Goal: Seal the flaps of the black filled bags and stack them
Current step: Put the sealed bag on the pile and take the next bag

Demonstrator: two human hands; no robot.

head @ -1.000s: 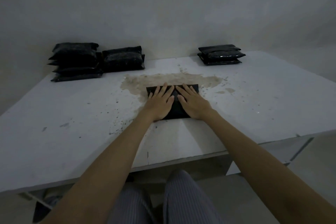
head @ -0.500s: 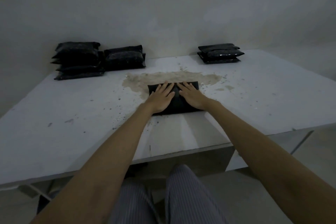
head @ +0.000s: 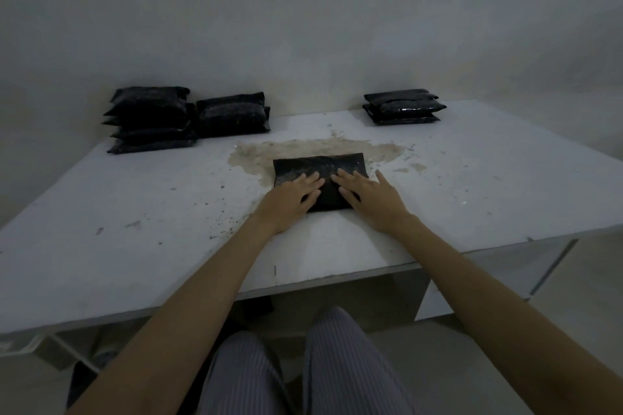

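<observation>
I see left hand (head: 292,198) and right hand (head: 370,196) flat, fingers straight, both pressing near half of black bag (head: 320,169), grasping nothing. Bag lies on table (head: 141,212) centre, over brown stain (head: 303,148). 2 stacks (head: 151,118) far left, touching; 1 stack (head: 403,107) far right.

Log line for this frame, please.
both hands flat on black bag | left hand | right hand | stacks at table's rear
</observation>
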